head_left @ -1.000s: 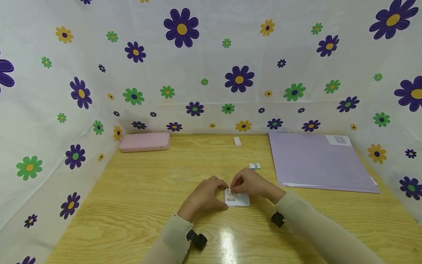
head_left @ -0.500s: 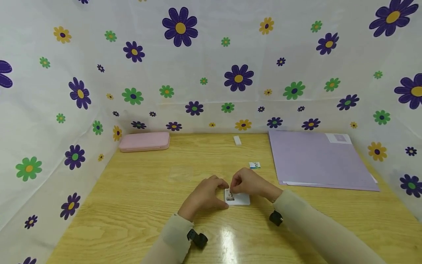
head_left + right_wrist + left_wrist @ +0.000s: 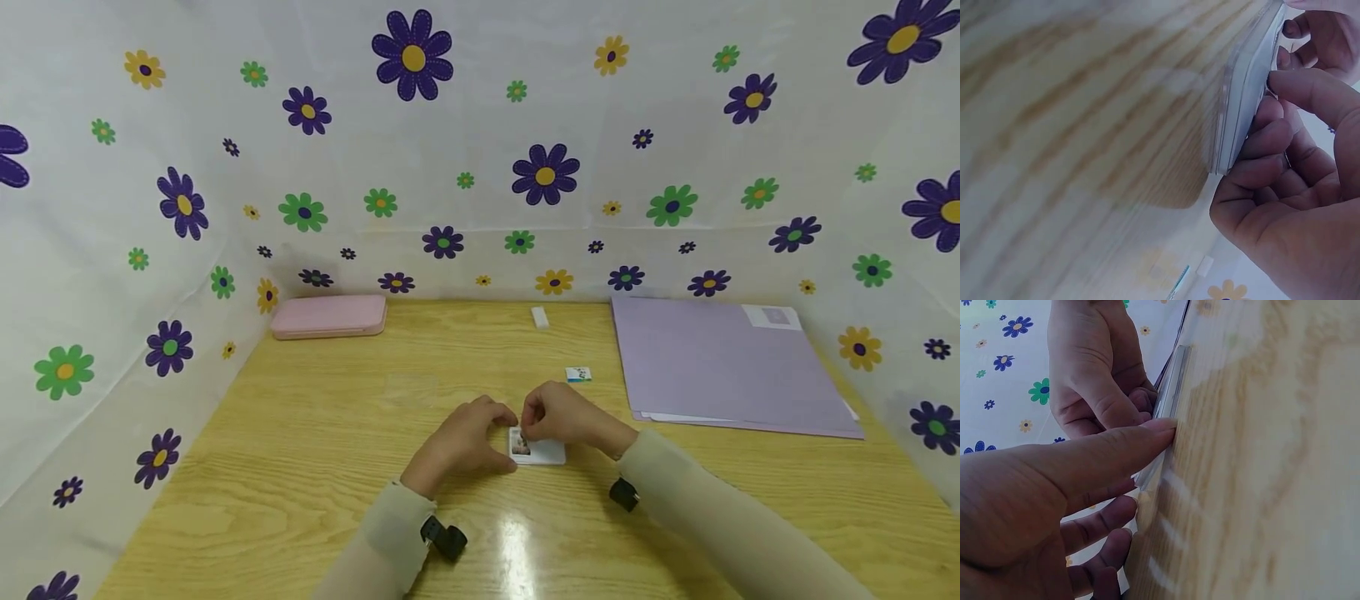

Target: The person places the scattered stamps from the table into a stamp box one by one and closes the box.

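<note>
A white, flat, rounded-corner card-like stack (image 3: 546,454) lies on the table in front of the person. A small picture (image 3: 520,447) is on its left half. My left hand (image 3: 459,442) holds the stack's left end, thumb at the near edge and fingers at the far edge. With thumb and index fingertips together, my right hand (image 3: 566,415) pinches at the picture's upper right corner, hiding part of it. From the right wrist view, the stack (image 3: 1249,81) shows clear and white layers side-on. The left thumb lies along the stack's edge (image 3: 1175,381) in the left wrist view.
A small printed card (image 3: 578,375) lies behind the right hand, and a white eraser-like block (image 3: 540,317) farther back. Transparent film (image 3: 411,389) lies at left. A pink case (image 3: 330,317) stands back left; a lilac folder (image 3: 720,358) with papers covers the right.
The picture's pale border and whitish look have given way to a darker image. The right fingertips have shifted slightly left along it; the left hand keeps its hold.
</note>
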The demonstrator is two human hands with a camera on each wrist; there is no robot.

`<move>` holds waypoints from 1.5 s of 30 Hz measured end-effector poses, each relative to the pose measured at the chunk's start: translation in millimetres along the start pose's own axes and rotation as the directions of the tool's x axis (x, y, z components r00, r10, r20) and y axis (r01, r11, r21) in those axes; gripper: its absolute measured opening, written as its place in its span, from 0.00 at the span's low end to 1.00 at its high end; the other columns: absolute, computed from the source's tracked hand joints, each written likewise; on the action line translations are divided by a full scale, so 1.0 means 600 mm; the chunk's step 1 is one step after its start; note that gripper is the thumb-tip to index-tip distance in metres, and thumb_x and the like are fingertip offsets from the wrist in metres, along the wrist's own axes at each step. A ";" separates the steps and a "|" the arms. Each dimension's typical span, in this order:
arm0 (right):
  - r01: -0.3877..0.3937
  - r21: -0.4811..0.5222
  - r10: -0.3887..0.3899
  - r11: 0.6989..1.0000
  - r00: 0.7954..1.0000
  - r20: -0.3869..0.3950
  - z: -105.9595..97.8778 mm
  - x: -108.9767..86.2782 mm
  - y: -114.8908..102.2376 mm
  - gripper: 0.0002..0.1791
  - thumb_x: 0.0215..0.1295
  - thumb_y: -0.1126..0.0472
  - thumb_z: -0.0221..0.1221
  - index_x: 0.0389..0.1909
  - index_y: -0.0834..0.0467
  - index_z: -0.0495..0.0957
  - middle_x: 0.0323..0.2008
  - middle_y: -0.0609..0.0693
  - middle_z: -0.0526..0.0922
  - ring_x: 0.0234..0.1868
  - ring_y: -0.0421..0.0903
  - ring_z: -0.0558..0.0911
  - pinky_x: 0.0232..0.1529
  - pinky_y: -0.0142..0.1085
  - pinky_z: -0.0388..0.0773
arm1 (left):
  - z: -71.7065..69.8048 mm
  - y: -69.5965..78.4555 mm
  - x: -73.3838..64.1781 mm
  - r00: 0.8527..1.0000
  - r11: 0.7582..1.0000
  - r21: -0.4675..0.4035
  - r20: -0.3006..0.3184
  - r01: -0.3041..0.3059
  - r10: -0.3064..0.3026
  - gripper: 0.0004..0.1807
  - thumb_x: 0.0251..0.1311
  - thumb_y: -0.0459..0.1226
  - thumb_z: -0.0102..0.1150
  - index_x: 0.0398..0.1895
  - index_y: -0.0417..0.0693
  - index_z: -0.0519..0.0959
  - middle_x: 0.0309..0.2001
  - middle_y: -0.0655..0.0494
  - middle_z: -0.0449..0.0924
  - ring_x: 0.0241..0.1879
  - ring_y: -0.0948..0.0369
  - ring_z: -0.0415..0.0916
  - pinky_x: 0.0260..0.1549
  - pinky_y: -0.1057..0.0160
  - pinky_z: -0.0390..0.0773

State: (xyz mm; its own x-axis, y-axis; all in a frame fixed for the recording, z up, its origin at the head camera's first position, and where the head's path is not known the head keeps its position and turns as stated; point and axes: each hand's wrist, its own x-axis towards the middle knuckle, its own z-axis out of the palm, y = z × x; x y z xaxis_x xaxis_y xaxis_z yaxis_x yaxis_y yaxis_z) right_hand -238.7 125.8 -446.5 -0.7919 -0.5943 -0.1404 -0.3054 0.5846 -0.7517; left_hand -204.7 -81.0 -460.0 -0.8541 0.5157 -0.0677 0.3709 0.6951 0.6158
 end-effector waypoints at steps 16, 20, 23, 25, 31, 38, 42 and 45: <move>0.013 -0.026 -0.013 1.000 1.000 -0.002 0.001 -0.001 -0.007 0.07 0.57 0.71 0.66 0.24 0.59 0.80 0.22 0.45 0.78 0.23 0.39 0.73 0.25 0.31 0.71 | -0.001 0.000 -0.001 1.000 1.000 -0.022 0.007 0.011 -0.010 0.30 0.46 0.45 0.80 0.54 0.53 0.80 0.49 0.60 0.74 0.52 0.57 0.72 0.53 0.55 0.72; 0.009 -0.032 -0.009 0.999 1.000 -0.006 0.001 -0.002 -0.010 0.07 0.57 0.70 0.67 0.25 0.59 0.80 0.23 0.45 0.78 0.24 0.39 0.74 0.26 0.32 0.71 | -0.001 0.000 0.000 1.000 1.000 -0.021 0.009 0.014 -0.014 0.30 0.45 0.45 0.80 0.54 0.53 0.80 0.49 0.60 0.74 0.51 0.58 0.72 0.53 0.56 0.73; 0.011 -0.040 -0.012 0.999 1.000 -0.003 0.001 -0.002 -0.010 0.06 0.58 0.70 0.66 0.25 0.59 0.81 0.23 0.44 0.79 0.24 0.40 0.74 0.26 0.32 0.72 | -0.001 0.000 0.000 1.000 1.000 -0.024 0.011 0.020 -0.020 0.30 0.45 0.45 0.80 0.54 0.53 0.80 0.49 0.60 0.74 0.51 0.58 0.72 0.53 0.56 0.73; 0.011 -0.046 -0.011 0.999 1.000 -0.001 0.002 -0.003 -0.011 0.06 0.58 0.69 0.66 0.25 0.59 0.81 0.23 0.44 0.79 0.24 0.40 0.74 0.26 0.32 0.72 | -0.002 0.000 0.000 1.000 0.999 -0.030 0.011 0.021 -0.021 0.30 0.45 0.45 0.80 0.54 0.53 0.81 0.49 0.60 0.74 0.51 0.58 0.72 0.52 0.55 0.73; 0.008 -0.053 -0.008 0.999 1.000 -0.004 0.001 -0.001 -0.010 0.06 0.59 0.69 0.66 0.25 0.58 0.83 0.22 0.44 0.80 0.24 0.40 0.75 0.26 0.33 0.73 | -0.002 -0.001 0.000 1.000 0.999 -0.026 0.006 0.020 -0.020 0.30 0.44 0.46 0.80 0.53 0.53 0.80 0.48 0.59 0.74 0.50 0.58 0.72 0.52 0.55 0.73; 0.011 -0.042 -0.012 0.999 1.000 -0.012 0.002 0.000 -0.005 0.06 0.59 0.69 0.66 0.25 0.58 0.83 0.23 0.44 0.81 0.24 0.40 0.75 0.27 0.34 0.74 | -0.004 0.002 0.000 0.999 0.999 -0.022 0.016 0.033 -0.033 0.30 0.45 0.46 0.80 0.54 0.53 0.80 0.49 0.59 0.74 0.50 0.57 0.72 0.52 0.55 0.73; 0.018 -0.010 -0.019 1.000 1.000 -0.015 -0.002 -0.003 0.000 0.06 0.60 0.69 0.66 0.26 0.57 0.83 0.25 0.45 0.81 0.26 0.41 0.76 0.28 0.35 0.75 | -0.002 0.002 0.000 0.999 0.999 -0.021 0.020 0.038 -0.037 0.30 0.45 0.46 0.80 0.54 0.54 0.80 0.49 0.60 0.74 0.50 0.57 0.72 0.52 0.55 0.73; 0.012 0.013 -0.012 1.000 1.000 -0.022 -0.007 -0.005 0.001 0.06 0.61 0.68 0.66 0.27 0.56 0.83 0.26 0.45 0.81 0.28 0.43 0.76 0.29 0.36 0.74 | -0.001 0.000 0.001 0.999 0.999 -0.017 0.016 0.036 -0.036 0.30 0.45 0.46 0.80 0.53 0.54 0.80 0.48 0.61 0.74 0.50 0.58 0.72 0.51 0.56 0.73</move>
State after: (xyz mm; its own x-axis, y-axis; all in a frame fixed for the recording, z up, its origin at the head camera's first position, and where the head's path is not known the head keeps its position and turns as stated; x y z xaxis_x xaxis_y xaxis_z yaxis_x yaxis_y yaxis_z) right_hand -238.9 130.2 -443.8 -0.7997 -0.5888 -0.1171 -0.3081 0.5698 -0.7618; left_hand -205.5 -80.7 -459.6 -0.8608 0.4985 -0.1023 0.3337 0.7047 0.6262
